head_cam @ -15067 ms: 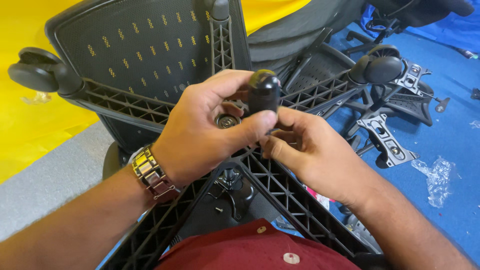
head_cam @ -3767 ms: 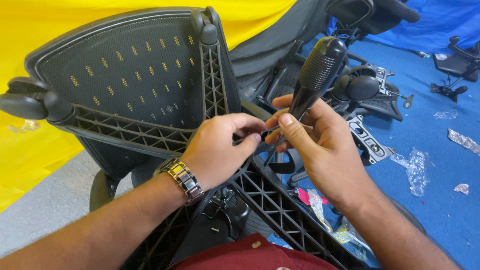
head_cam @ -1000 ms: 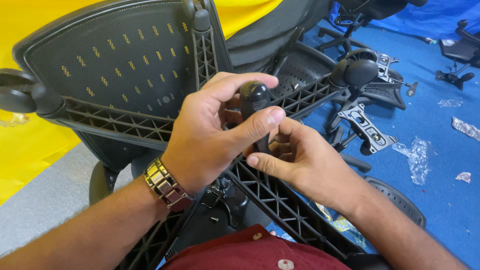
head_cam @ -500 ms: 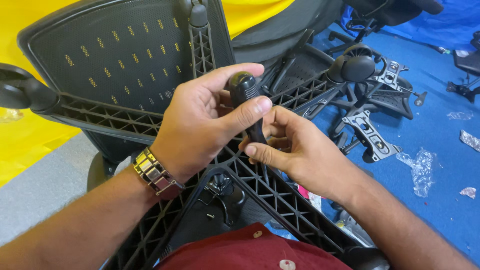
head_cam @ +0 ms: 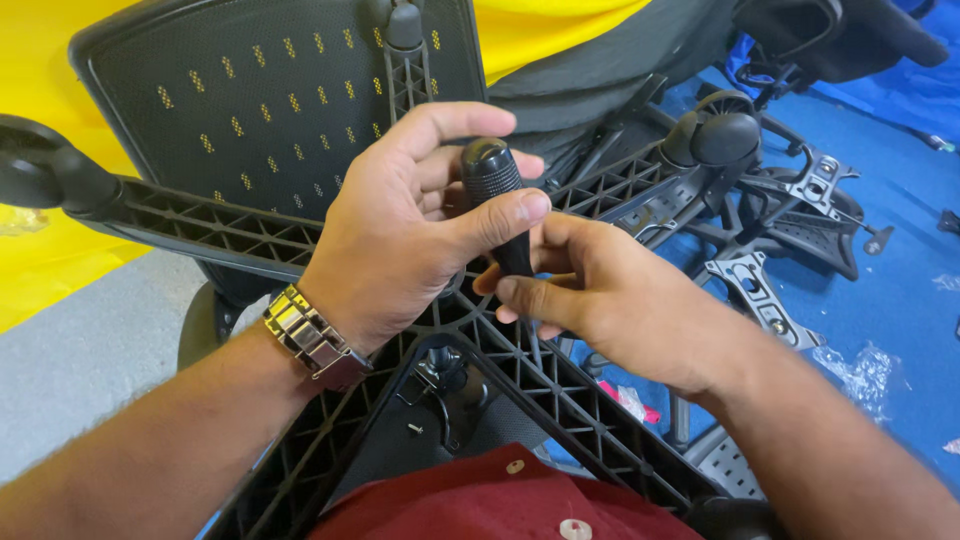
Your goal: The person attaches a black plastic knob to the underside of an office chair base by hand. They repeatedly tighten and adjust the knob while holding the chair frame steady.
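Black textured screwdriver handle [head_cam: 492, 185] sits upright in the left hand [head_cam: 395, 235], thumb pressed on its side, fingers curled behind: grip closed on handle top. Right hand [head_cam: 600, 295] pinches lower handle, thumb and fingers closed around it just under left thumb. Shaft and tip hidden behind right fingers; contact point below not visible. Under hands, black ribbed chair base [head_cam: 540, 390]; mesh chair back [head_cam: 290, 90] behind. Metal wristwatch [head_cam: 310, 335] on left wrist. Blue floor [head_cam: 900, 290] at right.
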